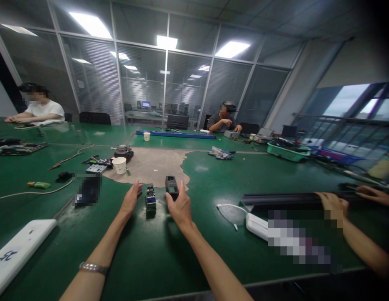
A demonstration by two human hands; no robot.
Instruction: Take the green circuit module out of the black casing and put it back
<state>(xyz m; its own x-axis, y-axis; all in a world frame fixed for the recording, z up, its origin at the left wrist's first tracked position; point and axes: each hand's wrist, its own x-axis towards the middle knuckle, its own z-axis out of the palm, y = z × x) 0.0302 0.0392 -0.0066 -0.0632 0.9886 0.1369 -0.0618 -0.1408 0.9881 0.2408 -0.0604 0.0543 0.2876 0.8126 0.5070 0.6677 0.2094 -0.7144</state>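
Note:
My right hand [181,207] grips a small black plastic device housing [171,186] with a window in its front, thumb on one side and fingers on the other. Between my hands, on the green tabletop, stands a narrow circuit board assembly [151,200] with a small bluish display. Left of that assembly is my left hand [131,198], open and holding nothing, with its fingers stretched forward and apart from the board. The undersides of both objects are hidden.
Left lie a white power bank-like block [21,255], a green-yellow piece [38,184] and a cable. Ahead are a paper cup [119,165] and dark motor-like part [123,152]. At right, a co-worker's hands [334,205] rest on a long black profile [285,200]. Two people sit across.

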